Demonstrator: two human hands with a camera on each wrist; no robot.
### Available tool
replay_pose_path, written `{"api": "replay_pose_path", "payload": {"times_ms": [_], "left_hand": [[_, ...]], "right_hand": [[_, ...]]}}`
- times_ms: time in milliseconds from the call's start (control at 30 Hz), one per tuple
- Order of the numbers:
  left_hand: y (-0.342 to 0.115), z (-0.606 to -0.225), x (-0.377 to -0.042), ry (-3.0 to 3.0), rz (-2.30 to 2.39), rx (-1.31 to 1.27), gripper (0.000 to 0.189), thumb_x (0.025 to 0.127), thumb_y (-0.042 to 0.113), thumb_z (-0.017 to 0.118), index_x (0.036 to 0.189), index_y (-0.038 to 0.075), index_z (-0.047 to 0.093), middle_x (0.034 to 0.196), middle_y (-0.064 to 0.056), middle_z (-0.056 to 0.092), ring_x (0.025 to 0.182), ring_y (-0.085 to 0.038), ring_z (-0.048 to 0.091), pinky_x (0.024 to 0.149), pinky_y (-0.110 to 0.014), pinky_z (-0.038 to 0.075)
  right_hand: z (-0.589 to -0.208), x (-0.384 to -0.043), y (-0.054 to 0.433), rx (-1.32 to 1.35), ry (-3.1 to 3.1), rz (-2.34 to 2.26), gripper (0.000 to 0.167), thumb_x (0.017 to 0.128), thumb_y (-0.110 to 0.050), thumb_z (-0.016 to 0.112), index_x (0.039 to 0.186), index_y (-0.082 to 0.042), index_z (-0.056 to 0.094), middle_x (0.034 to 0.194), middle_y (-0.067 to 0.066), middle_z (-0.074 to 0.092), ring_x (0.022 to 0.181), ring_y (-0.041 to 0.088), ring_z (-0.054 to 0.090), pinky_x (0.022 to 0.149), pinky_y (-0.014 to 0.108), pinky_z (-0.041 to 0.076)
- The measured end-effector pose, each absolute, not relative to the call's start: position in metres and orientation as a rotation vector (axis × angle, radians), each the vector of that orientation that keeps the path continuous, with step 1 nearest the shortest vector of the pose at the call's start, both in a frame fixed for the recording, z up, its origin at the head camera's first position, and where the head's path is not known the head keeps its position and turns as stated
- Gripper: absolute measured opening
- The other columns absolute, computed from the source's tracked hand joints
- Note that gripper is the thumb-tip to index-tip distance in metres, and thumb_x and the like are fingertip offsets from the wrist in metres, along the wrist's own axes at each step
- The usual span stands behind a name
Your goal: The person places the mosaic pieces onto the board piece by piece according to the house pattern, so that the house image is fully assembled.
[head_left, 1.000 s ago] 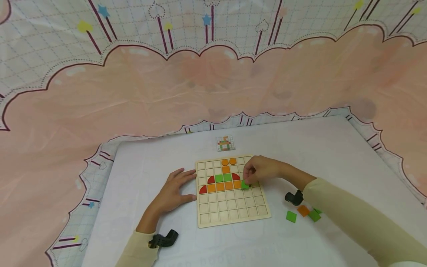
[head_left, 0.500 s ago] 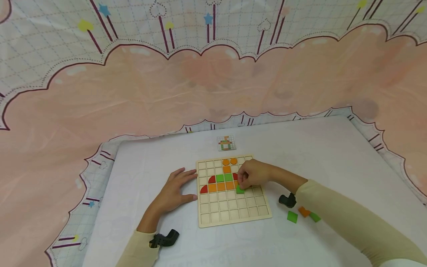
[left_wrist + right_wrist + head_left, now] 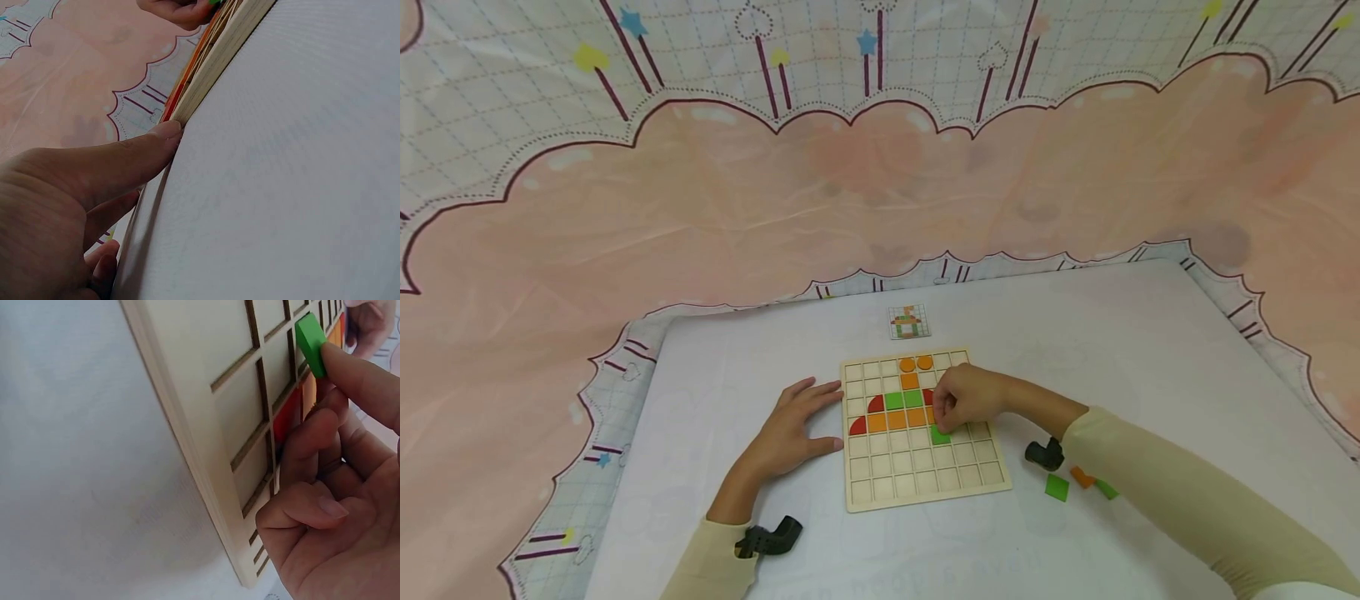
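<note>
My right hand (image 3: 967,396) pinches a green square tile (image 3: 310,344) between thumb and fingertip. The tile is tilted, close over the wooden grid board (image 3: 898,498), just below the orange row. At the board's left edge, my left hand (image 3: 782,429) rests with fingers spread and relaxed, its thumb (image 3: 150,147) against the side. Set in the grid are two orange round pieces (image 3: 916,364), an orange square (image 3: 910,381), green squares (image 3: 903,400), a row of orange squares (image 3: 897,418) and red quarter-circles (image 3: 858,427). My right fingers hide part of the right-hand pieces.
Beyond the board lies a small pattern card (image 3: 909,322). To the right, near my sleeve, are loose green tiles (image 3: 1057,487) and an orange tile (image 3: 1082,477). Everything stands on a white-covered table (image 3: 737,350), with a patterned cloth (image 3: 850,200) behind it.
My right hand, with the green tile, has moved left and slightly toward me, from the right end of the orange row to just below it. The left hand stays in place.
</note>
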State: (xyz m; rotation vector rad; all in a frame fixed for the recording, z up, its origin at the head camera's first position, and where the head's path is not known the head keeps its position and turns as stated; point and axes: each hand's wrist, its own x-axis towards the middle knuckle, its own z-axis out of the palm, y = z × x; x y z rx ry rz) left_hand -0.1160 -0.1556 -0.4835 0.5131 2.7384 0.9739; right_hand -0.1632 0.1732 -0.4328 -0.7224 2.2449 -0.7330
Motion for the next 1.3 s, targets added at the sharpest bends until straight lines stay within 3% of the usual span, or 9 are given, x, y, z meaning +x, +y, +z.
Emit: {"api": "replay_pose_path", "payload": {"times_ms": [833,1300], "left_hand": [[-0.156,-0.485,-0.115,2.741,0.97,0.515,0.075,0.08,0.029,0.088,0.147,0.019,0.057,0.16,0.005,0.045,0.157,-0.031,0.017,0.122,-0.065,0.026],[-0.156,-0.483,-0.115,2.743,0.982,0.522,0.074,0.079,0.028,0.088,0.146,0.018,0.058,0.16,0.004,0.046,0.157,-0.031,0.018,0.121,-0.065,0.026]], "right_hand": [[-0.44,-0.156,0.174,-0.746,2.351,-0.722,0.019,0.086,-0.02,0.082,0.071,-0.02,0.071,0.065,-0.008,0.061,0.065,0.009,0.054,0.058,0.02,0.043],[-0.437,-0.157,0.199,-0.722,2.376,-0.719,0.017,0.084,-0.021,0.085,0.073,-0.02,0.072,0.064,-0.009,0.059,0.066,0.009,0.052,0.058,0.02,0.041]]}}
